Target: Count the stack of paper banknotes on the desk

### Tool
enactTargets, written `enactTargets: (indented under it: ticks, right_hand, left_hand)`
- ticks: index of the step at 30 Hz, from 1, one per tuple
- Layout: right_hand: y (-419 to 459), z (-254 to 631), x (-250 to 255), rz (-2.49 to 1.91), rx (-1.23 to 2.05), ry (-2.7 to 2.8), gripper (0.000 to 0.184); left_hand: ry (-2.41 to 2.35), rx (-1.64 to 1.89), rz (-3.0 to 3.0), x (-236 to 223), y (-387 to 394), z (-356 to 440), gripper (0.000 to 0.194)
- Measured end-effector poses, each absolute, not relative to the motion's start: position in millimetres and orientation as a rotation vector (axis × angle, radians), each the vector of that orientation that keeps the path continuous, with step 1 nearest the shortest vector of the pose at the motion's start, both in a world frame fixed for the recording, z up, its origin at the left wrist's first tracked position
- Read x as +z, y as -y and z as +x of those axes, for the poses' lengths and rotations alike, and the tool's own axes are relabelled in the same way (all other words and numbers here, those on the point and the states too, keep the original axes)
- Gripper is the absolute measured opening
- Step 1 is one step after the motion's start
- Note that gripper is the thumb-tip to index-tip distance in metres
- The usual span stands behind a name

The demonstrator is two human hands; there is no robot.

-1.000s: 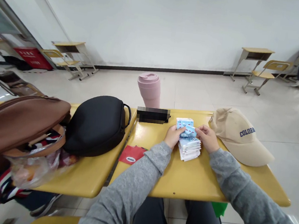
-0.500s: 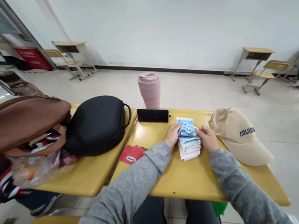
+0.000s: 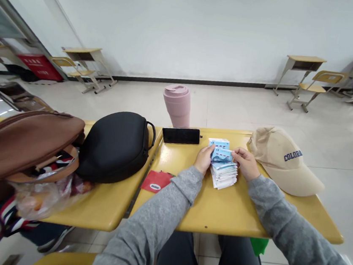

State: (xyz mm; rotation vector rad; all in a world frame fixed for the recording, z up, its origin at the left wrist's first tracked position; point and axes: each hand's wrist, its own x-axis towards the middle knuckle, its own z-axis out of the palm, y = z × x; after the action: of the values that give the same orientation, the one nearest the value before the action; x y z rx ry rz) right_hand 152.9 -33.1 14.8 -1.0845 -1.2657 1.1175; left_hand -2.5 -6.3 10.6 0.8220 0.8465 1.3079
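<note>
A stack of blue-and-white tissue packets (image 3: 223, 174) lies on the yellow desk (image 3: 218, 209) in front of me. Between my two hands is one blue packet (image 3: 221, 154), raised just above the stack. My left hand (image 3: 204, 158) pinches its left end and my right hand (image 3: 245, 163) pinches its right end. Another packet (image 3: 218, 143) lies flat just behind them.
A black phone (image 3: 181, 135) and a pink lidded cup (image 3: 177, 105) stand at the desk's far edge. A beige cap (image 3: 283, 160) lies to the right. A black case (image 3: 114, 146), a brown bag (image 3: 18, 148) and a red pouch (image 3: 157, 181) lie to the left. Desks and chairs line the far wall.
Both hands have kept their pinch on the top packet, shifting it only slightly above the stack. The view has tilted a little.
</note>
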Motion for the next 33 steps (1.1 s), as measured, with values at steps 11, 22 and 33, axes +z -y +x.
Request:
enactTargets:
  ticks: [11, 22, 33]
  right_hand:
    - [30.6, 155.9, 11.6, -1.089, 1.076, 1.304, 0.034]
    - [33.0, 153.8, 15.1, -1.083, 1.101, 1.307, 0.034]
    - [26.8, 157.5, 8.1, -1.165, 1.032, 1.259, 0.032]
  left_hand:
    - [-0.839, 1.286, 0.807, 12.7, 8.1, -2.2, 0.036]
    - [-0.790, 1.271, 0.777, 12.7, 7.8, -0.7, 0.035]
    - [-0.794, 1.222, 0.858, 10.2, 7.7, -2.5, 0.031]
